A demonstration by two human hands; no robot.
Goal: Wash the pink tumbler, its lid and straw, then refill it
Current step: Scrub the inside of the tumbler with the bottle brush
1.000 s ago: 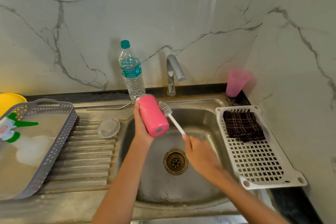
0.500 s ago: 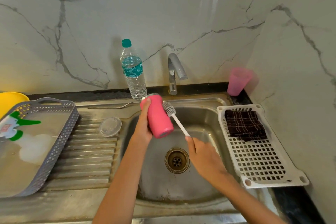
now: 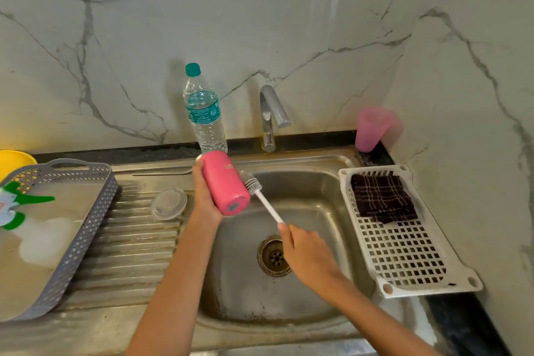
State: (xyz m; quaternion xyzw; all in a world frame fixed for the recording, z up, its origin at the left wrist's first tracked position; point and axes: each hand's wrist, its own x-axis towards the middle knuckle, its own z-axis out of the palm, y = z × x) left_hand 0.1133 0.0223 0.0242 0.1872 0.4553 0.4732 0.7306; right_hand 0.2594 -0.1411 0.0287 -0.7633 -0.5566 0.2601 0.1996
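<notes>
My left hand (image 3: 204,196) grips the pink tumbler (image 3: 225,182) over the left side of the sink (image 3: 323,179). The tumbler is tilted, its base toward me and its open end pointing at the back wall. My right hand (image 3: 306,251) holds the white handle of a bottle brush (image 3: 261,196). The brush's bristles touch the tumbler's right side. The clear lid (image 3: 169,203) lies on the ribbed drainboard to the left. A metal straw (image 3: 161,173) lies along the drainboard's back edge.
A water bottle (image 3: 204,113) with a teal cap stands behind the tumbler, left of the tap (image 3: 271,113). A pink cup (image 3: 371,128) sits in the back right corner. A white rack (image 3: 404,240) holds a dark cloth (image 3: 381,196). A grey basket (image 3: 69,240) is at left.
The tumbler has shifted slightly right and tilted a little more upright. The brush head has slid down along the tumbler's right side.
</notes>
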